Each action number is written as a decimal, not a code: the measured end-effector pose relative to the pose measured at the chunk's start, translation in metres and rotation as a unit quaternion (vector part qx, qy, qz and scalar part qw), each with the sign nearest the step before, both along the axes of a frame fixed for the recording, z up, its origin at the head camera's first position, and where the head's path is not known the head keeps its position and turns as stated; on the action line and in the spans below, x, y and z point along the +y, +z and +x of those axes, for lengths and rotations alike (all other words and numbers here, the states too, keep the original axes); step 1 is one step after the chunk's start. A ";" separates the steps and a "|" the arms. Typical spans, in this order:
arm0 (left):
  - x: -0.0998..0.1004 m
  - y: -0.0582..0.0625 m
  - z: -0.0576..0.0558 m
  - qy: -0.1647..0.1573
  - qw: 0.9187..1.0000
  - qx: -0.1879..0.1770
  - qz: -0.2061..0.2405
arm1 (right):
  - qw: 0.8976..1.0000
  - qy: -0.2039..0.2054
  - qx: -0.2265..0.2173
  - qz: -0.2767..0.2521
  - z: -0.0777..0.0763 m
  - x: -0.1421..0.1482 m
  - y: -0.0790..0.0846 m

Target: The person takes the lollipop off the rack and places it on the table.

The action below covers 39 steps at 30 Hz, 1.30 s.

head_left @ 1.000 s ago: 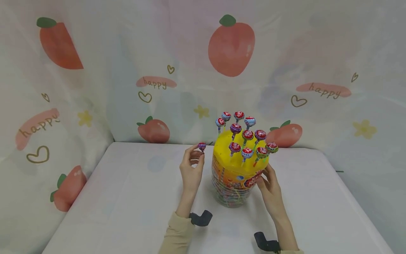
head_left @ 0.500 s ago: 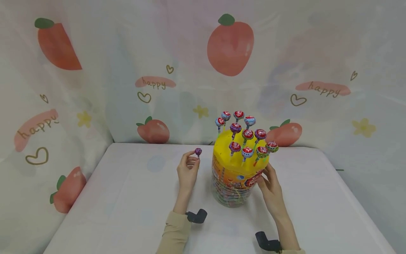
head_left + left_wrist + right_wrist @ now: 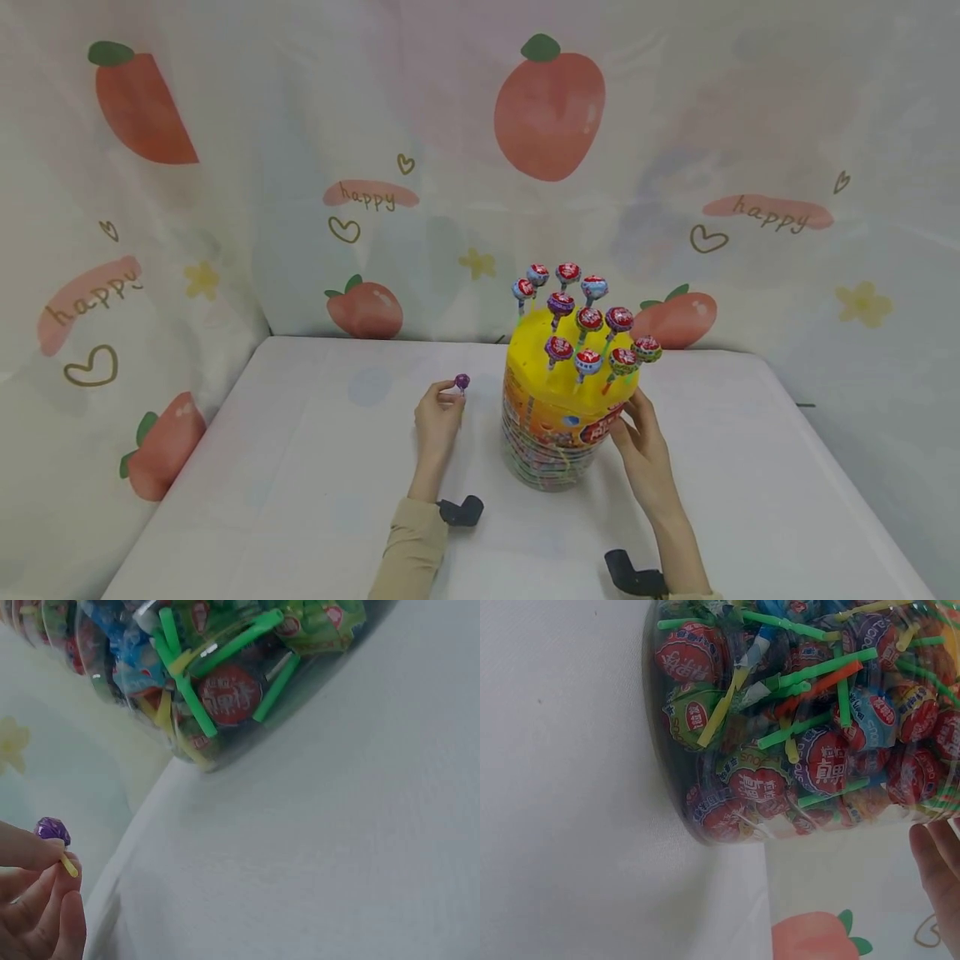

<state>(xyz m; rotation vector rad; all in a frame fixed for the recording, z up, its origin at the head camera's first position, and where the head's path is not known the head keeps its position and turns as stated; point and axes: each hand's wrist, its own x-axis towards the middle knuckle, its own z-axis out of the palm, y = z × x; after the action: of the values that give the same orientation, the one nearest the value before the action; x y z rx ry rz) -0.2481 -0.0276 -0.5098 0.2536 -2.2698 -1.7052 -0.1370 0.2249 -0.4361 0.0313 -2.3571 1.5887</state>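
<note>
L hand [image 3: 437, 432] pinches purple lollipop [image 3: 462, 381]; R hand [image 3: 647, 462] on candy jar [image 3: 547, 454].
Lollipop at L fingertips, wrapped head up, yellow stick [image 3: 70, 865] btwn thumb & fingers. Jar upright on white table [image 3: 322, 467], R of L hand, apart from it; R fingers rest on its side, not clenched. More lollipops [image 3: 589, 319] stand in yellow lid [image 3: 525, 367], above R hand & to its L.

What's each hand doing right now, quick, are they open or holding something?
Left hand: closed, pinching a purple-wrapped lollipop.
Right hand: open, its fingers against the side of the candy jar.
</note>
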 end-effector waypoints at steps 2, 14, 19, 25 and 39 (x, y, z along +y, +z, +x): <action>-0.001 -0.003 0.000 -0.001 1.000 -0.009 -0.014 | 1.000 -0.001 0.000 0.000 0.001 0.000 0.000; 0.003 -0.009 -0.003 0.017 0.993 -0.020 -0.119 | 1.000 0.001 0.000 0.000 0.001 0.000 0.001; 0.003 -0.009 -0.002 0.022 0.991 -0.021 -0.130 | 1.000 0.001 -0.003 0.003 0.002 -0.001 0.001; 0.002 -0.006 -0.002 0.015 0.992 -0.024 -0.124 | 1.000 0.002 0.001 0.005 0.001 -0.001 0.001; -0.003 -0.003 -0.002 0.013 0.990 -0.040 -0.132 | 1.000 0.005 0.010 0.001 0.000 0.000 0.000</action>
<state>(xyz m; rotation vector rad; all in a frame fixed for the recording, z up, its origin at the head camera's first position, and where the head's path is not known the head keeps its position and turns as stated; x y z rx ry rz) -0.2499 -0.0305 -0.5132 0.2958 -2.5045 -1.3853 -0.1367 0.2245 -0.4366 0.0593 -2.3467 1.5831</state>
